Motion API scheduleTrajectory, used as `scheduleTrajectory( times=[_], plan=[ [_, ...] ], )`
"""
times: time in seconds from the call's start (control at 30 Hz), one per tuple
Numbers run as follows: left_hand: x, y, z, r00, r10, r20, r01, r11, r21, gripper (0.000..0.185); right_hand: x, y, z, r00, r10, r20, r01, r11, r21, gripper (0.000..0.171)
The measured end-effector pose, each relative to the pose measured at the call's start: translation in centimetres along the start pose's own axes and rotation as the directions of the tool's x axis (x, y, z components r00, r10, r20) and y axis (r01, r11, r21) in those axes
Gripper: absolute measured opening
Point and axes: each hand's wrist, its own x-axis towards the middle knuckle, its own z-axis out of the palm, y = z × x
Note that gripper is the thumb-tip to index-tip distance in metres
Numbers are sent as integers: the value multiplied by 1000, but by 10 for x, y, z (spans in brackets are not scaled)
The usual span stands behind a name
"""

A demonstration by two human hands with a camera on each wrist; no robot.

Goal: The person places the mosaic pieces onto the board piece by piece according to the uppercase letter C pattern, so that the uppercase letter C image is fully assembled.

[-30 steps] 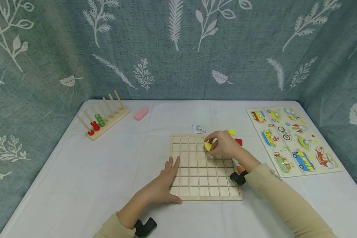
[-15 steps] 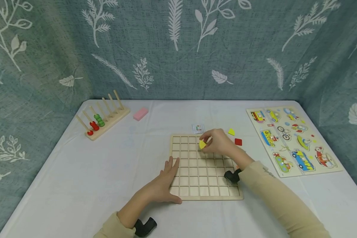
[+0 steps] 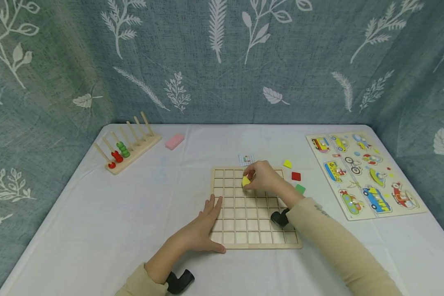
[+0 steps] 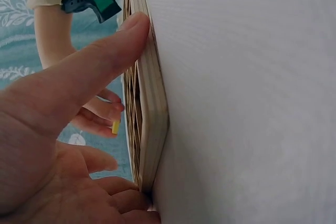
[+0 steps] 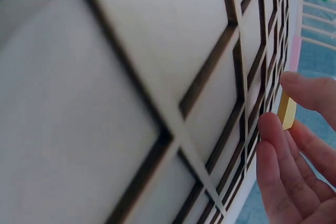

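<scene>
The right hand [image 3: 262, 177] pinches a yellow piece [image 3: 246, 181] between thumb and fingertips, low over the grid board [image 3: 244, 242], toward 12 o'clock of its centre in the second or third row of cells; whether the piece already touches the wood I cannot tell. The left hand [image 3: 203, 228] lies flat and open against the board's edge at about 8 o'clock, fingers straight, thumb along the near edge, holding nothing. The likeliest slip, I judge, is the piece landing astride one of the thin ribs between cells and rocking there, since the pinch covers much of it and hides the cell from above; a tilted release could also let it skip into a neighbouring cell. If the left hand eased off, a push from the right could slide the board on the smooth cloth. The head view alone gives the layout: loose yellow [image 3: 287, 164], red [image 3: 296, 176] and green [image 3: 300, 189] pieces at 2 o'clock of the board, a small card [image 3: 246, 159] at 12. The left wrist view shows the board's thickness and the thumb [image 4: 100, 61] pressed on its rim. The right wrist view shows the piece [image 5: 286, 113] edge-on near the ribs, with the fingers [image 5: 278, 166] beside it.
</scene>
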Motion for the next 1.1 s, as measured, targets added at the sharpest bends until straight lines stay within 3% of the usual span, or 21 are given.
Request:
scheduleTrajectory(
  times=[0.8,1.1],
  plan=[
    [-2,2,-2,1000,-1,9,1,1000,-6,122,13,-8,10,1000,-3,-17,1,994,-106,27],
    [-1,2,-2,1000,-9,20,9,1000,2,121,16,-10,10,999,43,-14,-44,994,-100,27]
  ],
)
